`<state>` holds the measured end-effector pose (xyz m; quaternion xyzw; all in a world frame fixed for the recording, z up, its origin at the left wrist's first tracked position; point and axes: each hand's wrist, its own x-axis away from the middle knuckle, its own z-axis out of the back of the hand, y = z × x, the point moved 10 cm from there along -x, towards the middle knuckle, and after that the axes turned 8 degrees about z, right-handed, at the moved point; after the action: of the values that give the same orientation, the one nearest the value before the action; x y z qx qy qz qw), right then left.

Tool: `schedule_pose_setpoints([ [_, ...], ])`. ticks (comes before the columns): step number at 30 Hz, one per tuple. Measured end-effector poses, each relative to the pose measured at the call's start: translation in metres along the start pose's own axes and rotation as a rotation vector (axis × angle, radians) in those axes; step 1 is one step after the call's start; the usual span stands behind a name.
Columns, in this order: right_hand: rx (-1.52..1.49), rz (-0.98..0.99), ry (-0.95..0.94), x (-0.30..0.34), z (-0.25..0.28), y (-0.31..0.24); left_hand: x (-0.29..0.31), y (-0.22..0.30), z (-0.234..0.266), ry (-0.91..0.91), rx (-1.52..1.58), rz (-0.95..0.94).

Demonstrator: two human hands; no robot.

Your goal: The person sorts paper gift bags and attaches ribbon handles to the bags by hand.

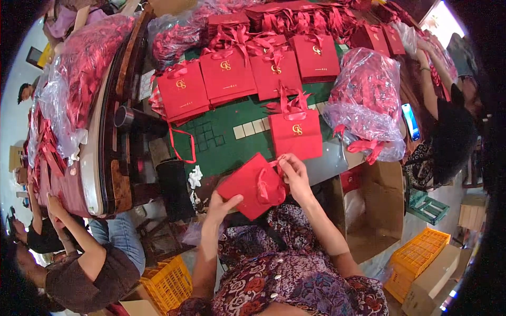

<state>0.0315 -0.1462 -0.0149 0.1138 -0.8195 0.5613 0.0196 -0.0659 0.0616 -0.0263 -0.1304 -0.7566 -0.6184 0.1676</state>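
Observation:
A red paper gift bag (241, 184) is tilted in front of me, over the table's near edge. My left hand (220, 208) is closed on its lower left side, with the thumb lying on the face. At the bag's upper right, my right hand (294, 176) pinches a red ribbon (264, 185), which loops down over the bag. Just beyond, another red gift bag (296, 138) with a gold emblem and ribbon handles lies on the green tabletop (211, 160). A loose red ribbon loop (182, 154) lies to the left.
Stacks of red gift bags (226, 76) line the table's far side. A clear plastic sack of red bags (365, 100) and a phone (410, 122) are at right. Below stand an open cardboard box (377, 221) and orange crates (416, 258). Other people work on both sides.

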Motion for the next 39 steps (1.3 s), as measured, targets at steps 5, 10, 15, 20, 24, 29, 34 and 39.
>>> schedule_pose_setpoints([
  [5,-0.039,0.021,0.172,-0.004,0.01,-0.007,0.016,0.016,-0.016,0.103,-0.131,-0.107],
  [10,-0.013,0.057,0.214,-0.016,0.043,-0.008,0.033,0.032,-0.012,0.099,-0.138,-0.007],
  [15,0.12,0.038,0.223,-0.015,0.043,0.0,0.031,0.04,-0.005,0.075,-0.131,-0.068],
  [20,0.016,0.068,0.25,-0.014,0.049,0.013,0.03,0.03,-0.003,0.09,-0.147,0.074],
  [24,-0.003,0.123,0.281,-0.015,0.056,0.007,0.024,0.021,-0.005,0.015,-0.11,0.104],
  [29,0.184,0.084,0.145,-0.011,0.064,-0.011,0.024,0.039,0.009,0.139,0.017,0.023],
  [34,0.828,0.598,0.377,0.001,0.112,-0.079,0.024,0.062,0.057,0.403,-0.115,-0.097],
  [39,1.162,0.72,0.42,-0.012,0.14,-0.113,0.036,0.122,0.021,0.668,-0.642,-0.629],
])
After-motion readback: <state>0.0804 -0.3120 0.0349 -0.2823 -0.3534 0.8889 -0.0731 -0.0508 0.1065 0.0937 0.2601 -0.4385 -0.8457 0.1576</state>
